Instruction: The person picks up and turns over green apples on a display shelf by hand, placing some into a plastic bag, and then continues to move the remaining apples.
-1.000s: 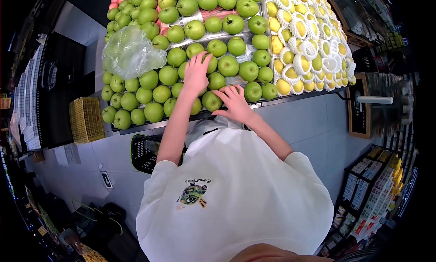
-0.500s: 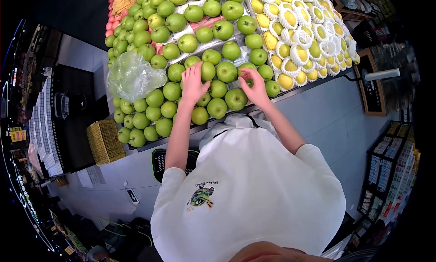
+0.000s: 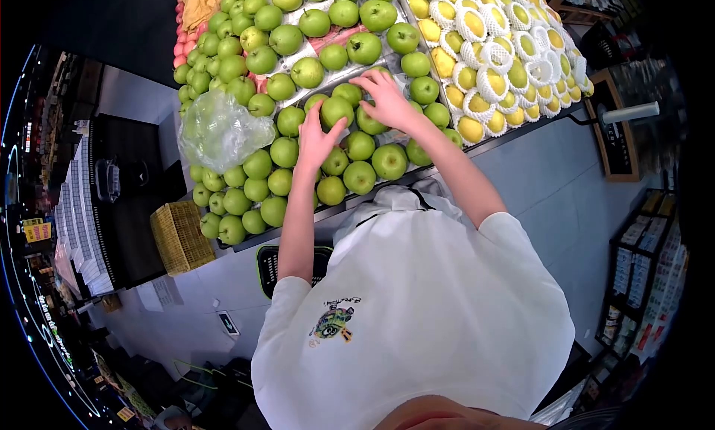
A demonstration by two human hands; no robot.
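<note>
Rows of green apples [image 3: 389, 162] cover a sloped display stand in front of me. My left hand [image 3: 318, 141] is closed around one green apple [image 3: 337, 111], thumb on its near side and fingers along its left. To the right, my right hand [image 3: 389, 102] is over the apples with its fingers apart, nearest to another green apple [image 3: 348, 94]. Its palm hides part of an apple below, and nothing shows in its grasp. A crumpled clear plastic bag [image 3: 223, 132] lies on the apples at the left.
Yellow fruit in white foam nets [image 3: 493, 84] fills the section on the right. A yellow woven basket [image 3: 181, 238] stands left of the stand, and a black shopping basket [image 3: 274, 272] is below its front edge. A small framed board [image 3: 617, 136] is at the right.
My right hand has moved up and left from an apple near the front edge to farther-back apples. My left hand has shifted slightly and its fingers now wrap its apple.
</note>
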